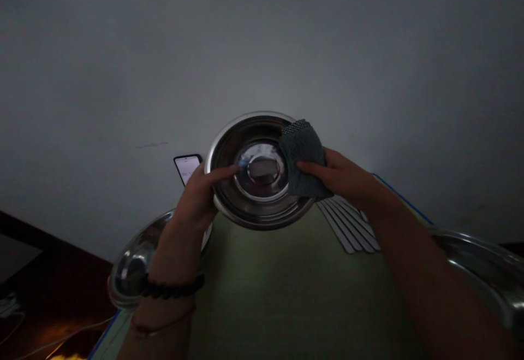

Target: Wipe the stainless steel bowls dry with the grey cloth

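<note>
The left hand [197,199] grips the rim of a shiny metal bowl [262,170] held up above the worktop [262,289] while the right hand [343,175] clasps a grey cloth [303,155] over the bowl's opposite edge (a lit phone [186,167] shows just beyond the left hand)

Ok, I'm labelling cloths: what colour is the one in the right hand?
The cloth looks dark grey; the head view shows it.

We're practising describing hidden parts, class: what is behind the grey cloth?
Behind the grey cloth is the right side of the round metal dish; that stretch of rim is covered. The right hand has its thumb on the cloth's front; its other fingertips are hidden.
</note>
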